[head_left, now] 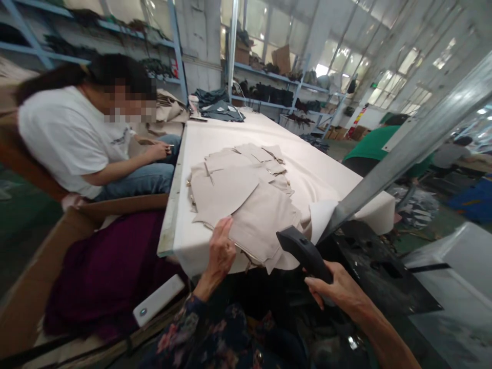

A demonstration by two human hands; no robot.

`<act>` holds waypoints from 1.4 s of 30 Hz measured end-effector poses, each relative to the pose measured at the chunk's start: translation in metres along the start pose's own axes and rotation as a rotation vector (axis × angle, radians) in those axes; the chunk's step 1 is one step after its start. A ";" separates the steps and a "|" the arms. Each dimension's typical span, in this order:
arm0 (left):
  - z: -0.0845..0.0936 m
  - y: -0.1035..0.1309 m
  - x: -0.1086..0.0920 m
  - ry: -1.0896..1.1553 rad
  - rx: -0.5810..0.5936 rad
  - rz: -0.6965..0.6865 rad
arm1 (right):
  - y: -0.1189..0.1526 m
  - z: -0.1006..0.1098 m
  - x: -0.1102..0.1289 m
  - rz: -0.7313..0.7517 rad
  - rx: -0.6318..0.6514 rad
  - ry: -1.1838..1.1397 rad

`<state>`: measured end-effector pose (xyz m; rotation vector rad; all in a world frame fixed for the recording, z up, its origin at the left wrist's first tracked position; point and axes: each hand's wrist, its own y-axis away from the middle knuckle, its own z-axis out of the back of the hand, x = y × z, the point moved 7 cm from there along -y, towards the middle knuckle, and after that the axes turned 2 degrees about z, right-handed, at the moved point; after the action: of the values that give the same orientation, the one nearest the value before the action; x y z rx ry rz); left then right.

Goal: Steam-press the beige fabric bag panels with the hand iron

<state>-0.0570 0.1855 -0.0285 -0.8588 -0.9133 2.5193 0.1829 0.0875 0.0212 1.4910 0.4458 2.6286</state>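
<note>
Left hand on fabric, right hand holding tool — shirt lettering, perhaps.

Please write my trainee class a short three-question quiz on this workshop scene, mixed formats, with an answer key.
1. Multiple choice: What does the wearer's right hand hold?
A) A red wooden brush
B) A curved black handheld tool
C) A white paper cup

2. True or false: The dark purple cloth lies in the brown cardboard box.

3. Short answer: Which of the wearer's hands touches the flat beige cut pieces?

Key: 1. B; 2. true; 3. left hand
</note>
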 end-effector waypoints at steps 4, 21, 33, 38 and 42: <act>0.023 -0.020 0.032 -0.062 -0.051 0.164 | -0.001 -0.008 0.012 0.030 0.030 -0.010; 0.020 -0.074 0.109 0.363 0.690 0.389 | -0.048 -0.062 0.050 0.075 0.248 0.040; 0.002 -0.067 0.133 0.789 0.782 0.571 | -0.102 -0.118 0.079 0.134 0.336 0.038; -0.005 -0.066 0.140 0.867 0.813 0.622 | -0.112 -0.125 0.090 0.132 0.291 0.080; -0.010 -0.067 0.141 0.879 0.855 0.625 | -0.116 -0.128 0.100 0.155 0.262 0.098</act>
<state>-0.1521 0.3071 -0.0501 -1.8092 0.7425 2.1434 0.0140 0.1932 0.0085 1.5270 0.7386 2.8660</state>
